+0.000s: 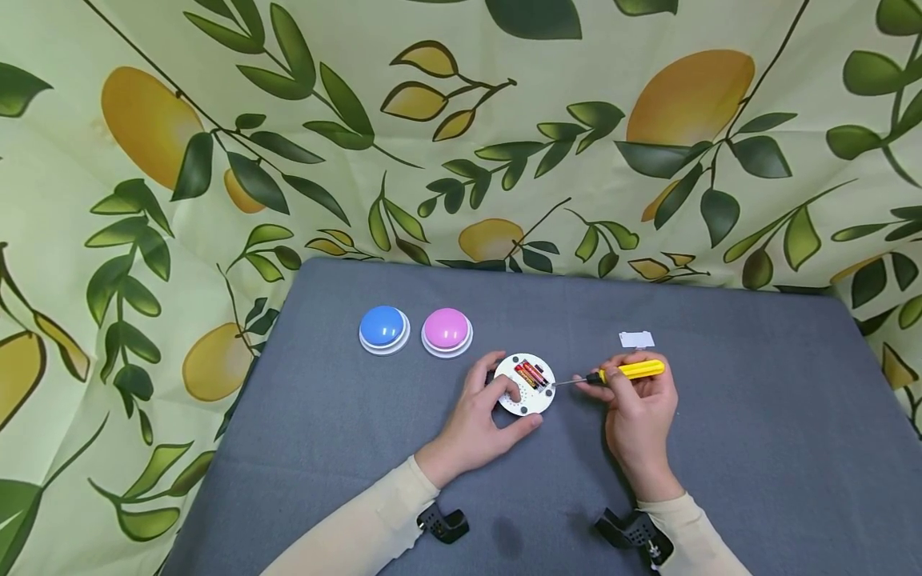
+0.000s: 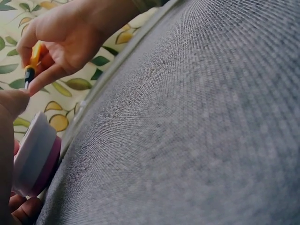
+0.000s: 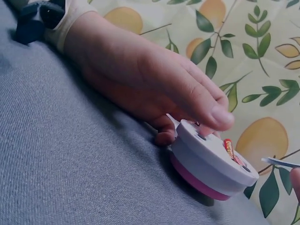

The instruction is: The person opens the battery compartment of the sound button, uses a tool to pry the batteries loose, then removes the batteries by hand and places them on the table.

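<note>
Face down on the grey cloth lies a round push button (image 1: 539,406), its white underside up and two red batteries (image 1: 531,374) showing in the open compartment. My left hand (image 1: 475,424) grips its rim with thumb and fingers, the index finger bent onto the underside. The right wrist view shows a pink lower edge on this button (image 3: 199,183). A yellow-handled screwdriver (image 1: 634,370) is in my right hand (image 1: 643,416), pinched by the handle. Its metal shaft points left at the button's right edge in the head view; in the right wrist view the tip (image 3: 280,162) appears apart from it.
A small white cover-like piece (image 1: 637,340) lies beyond my right hand. Two dome buttons, one blue (image 1: 382,326) and one pink (image 1: 446,330), stand upright at the back left. Behind the table (image 1: 778,416) hangs a leaf-and-fruit patterned cloth (image 1: 432,176).
</note>
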### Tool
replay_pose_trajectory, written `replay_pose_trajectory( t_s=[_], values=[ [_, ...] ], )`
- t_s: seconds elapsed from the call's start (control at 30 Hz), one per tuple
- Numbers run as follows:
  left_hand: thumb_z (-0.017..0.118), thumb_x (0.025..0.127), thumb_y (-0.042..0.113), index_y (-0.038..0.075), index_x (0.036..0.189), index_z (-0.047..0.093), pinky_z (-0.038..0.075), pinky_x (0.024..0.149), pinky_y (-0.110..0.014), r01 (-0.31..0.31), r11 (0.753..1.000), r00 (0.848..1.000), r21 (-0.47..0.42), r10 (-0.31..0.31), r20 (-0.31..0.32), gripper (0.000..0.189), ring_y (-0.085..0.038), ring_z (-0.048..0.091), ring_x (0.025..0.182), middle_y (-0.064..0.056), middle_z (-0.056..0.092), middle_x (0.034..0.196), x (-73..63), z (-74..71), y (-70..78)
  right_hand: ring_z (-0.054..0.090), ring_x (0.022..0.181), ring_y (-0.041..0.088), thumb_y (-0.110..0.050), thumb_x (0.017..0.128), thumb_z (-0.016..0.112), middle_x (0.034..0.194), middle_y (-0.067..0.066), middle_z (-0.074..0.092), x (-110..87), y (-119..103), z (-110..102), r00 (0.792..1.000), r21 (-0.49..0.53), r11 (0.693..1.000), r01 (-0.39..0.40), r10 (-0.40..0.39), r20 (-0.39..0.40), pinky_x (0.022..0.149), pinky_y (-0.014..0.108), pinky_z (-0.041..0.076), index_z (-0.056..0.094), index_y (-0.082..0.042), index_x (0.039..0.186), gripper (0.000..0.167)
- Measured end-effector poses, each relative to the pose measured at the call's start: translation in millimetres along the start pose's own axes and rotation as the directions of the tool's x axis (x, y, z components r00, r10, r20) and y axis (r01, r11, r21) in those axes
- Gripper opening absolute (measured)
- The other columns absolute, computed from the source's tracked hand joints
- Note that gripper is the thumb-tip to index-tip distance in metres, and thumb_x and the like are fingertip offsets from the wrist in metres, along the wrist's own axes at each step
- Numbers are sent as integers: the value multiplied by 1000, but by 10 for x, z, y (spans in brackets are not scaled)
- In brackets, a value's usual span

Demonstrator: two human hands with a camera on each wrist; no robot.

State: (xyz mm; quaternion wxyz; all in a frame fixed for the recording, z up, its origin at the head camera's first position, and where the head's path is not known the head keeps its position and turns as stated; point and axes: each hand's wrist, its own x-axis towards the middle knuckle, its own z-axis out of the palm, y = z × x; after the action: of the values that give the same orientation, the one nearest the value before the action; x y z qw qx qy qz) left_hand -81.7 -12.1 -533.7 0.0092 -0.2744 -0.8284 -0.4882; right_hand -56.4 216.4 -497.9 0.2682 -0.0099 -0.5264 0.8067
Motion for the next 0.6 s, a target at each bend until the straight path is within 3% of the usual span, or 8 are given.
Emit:
replay_pose_trajectory(
  t_s=[0.1,0.27,0.43,0.6],
  values=[
    [91,91,32,20,97,58,42,119,-52,-24,1000,1000,6,24,8,36,-31,42,151,-13,42,164,3,1,-5,75,82,23,21,100,55,99,18,62,-22,-5,5,999,-92,995,25,-22,39,70,43,65,52,4,113,21],
    [91,91,26,18,101,59,43,118,-47,-39,999,999,-13,39,8,35,-29,47,146,-10,46,159,14,15,-15,74,92,26,25,96,59,104,21,62,-59,-5,41,981,-157,976,153,-131,144,76,37,65,45,21,114,23],
    [92,90,25,17,111,63,44,118,-47,-31,999,999,-10,32,3,36,-29,49,144,-11,47,157,21,21,-14,73,95,21,31,89,58,107,20,62,-91,24,75,945,-232,929,288,-236,225,82,27,63,44,27,115,30],
    [93,89,25,17,114,66,45,117,-47,-16,1000,1000,-4,16,12,38,-28,49,143,-11,48,154,15,18,1,75,90,16,31,85,63,102,23,63,-110,67,73,928,-330,878,346,-267,261,77,22,62,50,24,114,33]
  ],
)
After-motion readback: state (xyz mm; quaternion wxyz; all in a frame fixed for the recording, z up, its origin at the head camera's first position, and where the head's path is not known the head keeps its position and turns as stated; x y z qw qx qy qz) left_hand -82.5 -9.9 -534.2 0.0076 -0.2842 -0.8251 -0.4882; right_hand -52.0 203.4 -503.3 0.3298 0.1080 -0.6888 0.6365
